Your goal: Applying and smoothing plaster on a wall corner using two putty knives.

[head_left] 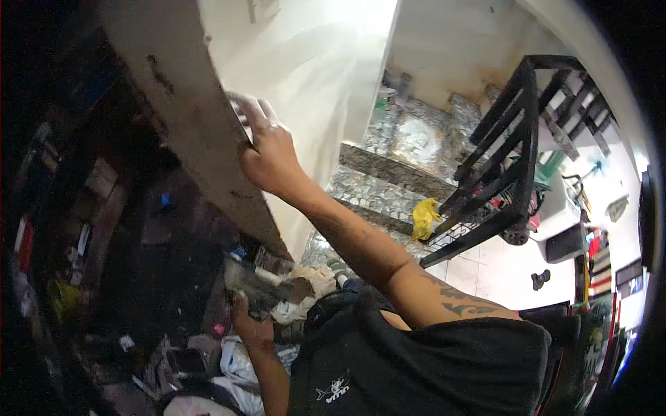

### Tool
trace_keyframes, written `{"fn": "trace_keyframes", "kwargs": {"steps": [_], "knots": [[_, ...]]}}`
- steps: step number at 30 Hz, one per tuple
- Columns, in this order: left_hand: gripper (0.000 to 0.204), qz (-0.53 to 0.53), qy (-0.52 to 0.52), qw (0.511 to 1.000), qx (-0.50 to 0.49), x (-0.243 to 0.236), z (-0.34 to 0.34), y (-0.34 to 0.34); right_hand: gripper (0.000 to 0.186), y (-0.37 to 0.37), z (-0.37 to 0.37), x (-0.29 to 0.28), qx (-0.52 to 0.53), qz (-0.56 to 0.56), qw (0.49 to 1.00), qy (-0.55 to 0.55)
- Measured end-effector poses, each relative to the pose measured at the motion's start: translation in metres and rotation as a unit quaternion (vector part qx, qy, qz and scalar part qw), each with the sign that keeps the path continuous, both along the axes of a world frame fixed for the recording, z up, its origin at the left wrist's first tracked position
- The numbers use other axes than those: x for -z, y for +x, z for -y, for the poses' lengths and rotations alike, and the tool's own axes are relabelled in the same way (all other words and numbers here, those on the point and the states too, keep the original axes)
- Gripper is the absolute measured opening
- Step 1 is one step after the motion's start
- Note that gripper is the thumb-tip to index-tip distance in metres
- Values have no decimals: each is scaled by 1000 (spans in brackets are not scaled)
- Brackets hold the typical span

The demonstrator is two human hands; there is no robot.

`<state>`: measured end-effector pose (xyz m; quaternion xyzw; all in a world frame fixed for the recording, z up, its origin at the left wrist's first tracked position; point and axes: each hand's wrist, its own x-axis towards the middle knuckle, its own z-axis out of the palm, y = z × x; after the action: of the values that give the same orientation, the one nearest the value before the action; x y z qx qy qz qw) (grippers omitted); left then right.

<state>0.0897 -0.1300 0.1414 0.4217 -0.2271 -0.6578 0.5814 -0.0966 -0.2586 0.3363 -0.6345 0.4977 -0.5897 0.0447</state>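
Note:
My right hand [270, 149], at the end of my tattooed right arm, is against the edge of a wall, where a white face meets a rough grey-brown face [187, 104]. Its fingers are curled and look whitish and smeared. A thin dark line shows between thumb and fingers, but I cannot make out what it is. Lower down, my left hand [253, 326] is closed at the near end of a flat, greyish, dusty piece [253, 284]. Shadow and blur hide its exact kind. Beside it lie crumpled pale wrappings [309, 288].
Speckled stone steps [374, 170] rise beyond the wall, with a black metal railing [527, 139] on their right. A yellow plastic bag [424, 218] hangs by the lower railing. On the dark left side there is clutter, including white bags [239, 360]. Dark sandals [540, 279] lie on the tiled floor.

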Motion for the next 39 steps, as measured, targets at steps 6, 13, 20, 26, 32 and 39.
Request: {"fn": "trace_keyframes", "kwargs": {"steps": [6,13,20,26,32,39], "knots": [[41,-56,38,995,-79,-56,14,-27,59,-33,-84,37,-404,358,814,211],[48,661,-274,698,-9,-58,11,-30,49,-50,-128,94,-331,229,883,240],[32,206,-122,971,-24,-63,11,-48,53,-44,-136,103,-267,-73,952,134],[25,-320,-22,947,-27,-69,9,-60,61,-158,-48,252,-267,45,915,298],[30,-378,-125,908,128,-65,14,-55,57,-349,145,174,84,110,990,18],[32,-417,-76,896,128,-49,29,-44,45,-328,249,64,187,146,972,5]]}}
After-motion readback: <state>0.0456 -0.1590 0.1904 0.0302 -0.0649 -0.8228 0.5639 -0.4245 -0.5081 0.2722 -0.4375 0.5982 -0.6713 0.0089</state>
